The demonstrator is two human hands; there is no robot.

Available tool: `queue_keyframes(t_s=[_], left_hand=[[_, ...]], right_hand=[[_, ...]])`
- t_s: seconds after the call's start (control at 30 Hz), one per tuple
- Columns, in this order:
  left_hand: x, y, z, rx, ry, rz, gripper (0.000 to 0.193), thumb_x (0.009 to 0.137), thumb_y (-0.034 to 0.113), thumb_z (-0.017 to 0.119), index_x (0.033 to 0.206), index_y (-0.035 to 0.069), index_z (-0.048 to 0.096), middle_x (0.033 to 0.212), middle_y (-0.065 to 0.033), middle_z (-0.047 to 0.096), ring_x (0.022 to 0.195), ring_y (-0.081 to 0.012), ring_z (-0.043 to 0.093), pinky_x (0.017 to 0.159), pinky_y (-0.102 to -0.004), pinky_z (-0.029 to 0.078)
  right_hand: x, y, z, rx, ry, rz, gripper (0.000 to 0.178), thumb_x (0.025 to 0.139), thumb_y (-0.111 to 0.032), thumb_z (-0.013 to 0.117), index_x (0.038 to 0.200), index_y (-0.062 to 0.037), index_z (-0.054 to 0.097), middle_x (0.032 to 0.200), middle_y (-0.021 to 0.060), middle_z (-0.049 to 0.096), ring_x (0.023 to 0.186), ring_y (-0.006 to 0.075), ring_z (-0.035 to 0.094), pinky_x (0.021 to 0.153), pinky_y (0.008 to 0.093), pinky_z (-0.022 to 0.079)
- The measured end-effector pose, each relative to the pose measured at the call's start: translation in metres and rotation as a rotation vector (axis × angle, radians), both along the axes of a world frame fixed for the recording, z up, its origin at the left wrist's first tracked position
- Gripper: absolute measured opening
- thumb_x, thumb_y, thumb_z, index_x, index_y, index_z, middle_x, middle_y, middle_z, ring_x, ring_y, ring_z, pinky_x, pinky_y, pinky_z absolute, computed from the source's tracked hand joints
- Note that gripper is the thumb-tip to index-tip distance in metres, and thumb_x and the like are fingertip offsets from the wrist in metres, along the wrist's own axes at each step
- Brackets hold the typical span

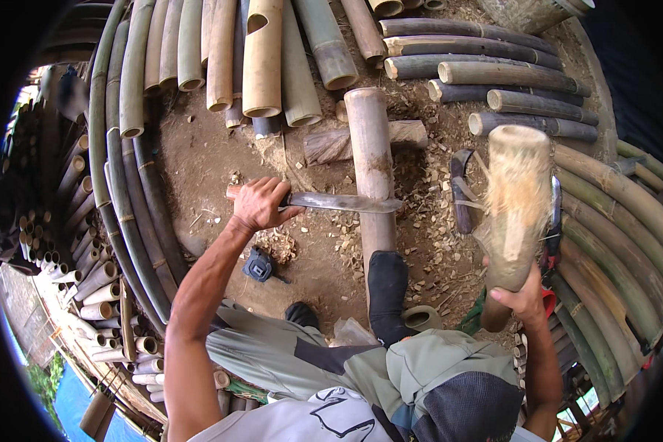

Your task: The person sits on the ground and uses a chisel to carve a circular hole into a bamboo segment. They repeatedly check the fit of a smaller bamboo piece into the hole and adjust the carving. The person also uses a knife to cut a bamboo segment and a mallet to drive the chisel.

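My left hand [259, 205] is closed around the wooden handle of a machete [339, 202]. Its long blade lies across a thick bamboo pole [373, 155], the tip reaching just past the pole's right side. In my right hand [521, 297] is a stout wooden mallet [519, 206], held up with its frayed, fibrous head away from me. The fingers behind its lower end are partly hidden. The pole rests over a short log [330, 145], and my foot in a dark boot or sock [387, 295] is against its near end.
Bamboo lengths [261, 66] lie at the back, with more stacked at the right [611, 214] and long poles at the left [136, 214]. A dark tape measure [258, 265] sits on the dirt floor. Wood chips surround a hooked blade tool [460, 191] near the mallet.
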State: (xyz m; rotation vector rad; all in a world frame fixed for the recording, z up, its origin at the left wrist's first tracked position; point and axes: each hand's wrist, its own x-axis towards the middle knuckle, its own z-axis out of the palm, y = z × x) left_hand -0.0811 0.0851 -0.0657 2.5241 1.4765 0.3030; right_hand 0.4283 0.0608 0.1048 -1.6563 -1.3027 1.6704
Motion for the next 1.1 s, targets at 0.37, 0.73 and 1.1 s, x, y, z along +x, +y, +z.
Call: queue_keyframes(t_s=[0.37,0.73,1.1], left_hand=[[-0.012,0.003,0.009,-0.693,-0.106,0.133,0.062,0.089,0.067,0.055,0.084,0.008,0.072,0.059,-0.0054,0.062,0.046,-0.0166,0.056,0.045,-0.0365,0.048],[-0.015,0.084,0.039,-0.738,0.174,0.203,0.077,0.087,0.077,0.046,0.074,0.006,0.073,0.048,-0.0049,0.053,0.044,-0.0195,0.053,0.049,-0.0398,0.046],[-0.003,0.083,0.054,-0.747,0.254,0.251,0.062,0.090,0.067,0.054,0.083,0.009,0.076,0.054,-0.0092,0.060,0.049,-0.0251,0.058,0.054,-0.0414,0.047]], right_hand=[[-0.017,0.042,0.018,-0.103,0.084,-0.040,0.085,0.065,-0.024,0.081,0.134,0.0036,0.040,0.115,0.0160,0.062,0.097,0.0229,0.065,0.085,0.0347,0.053],[-0.040,0.065,0.010,0.013,0.034,0.046,0.088,0.065,-0.031,0.081,0.134,0.0038,0.039,0.110,0.0150,0.060,0.091,0.0234,0.065,0.080,0.0361,0.056],[-0.119,0.096,-0.045,0.758,-0.252,0.168,0.098,0.071,-0.023,0.082,0.148,-0.0006,0.025,0.128,0.0229,0.052,0.115,0.0340,0.057,0.101,0.0416,0.045]])
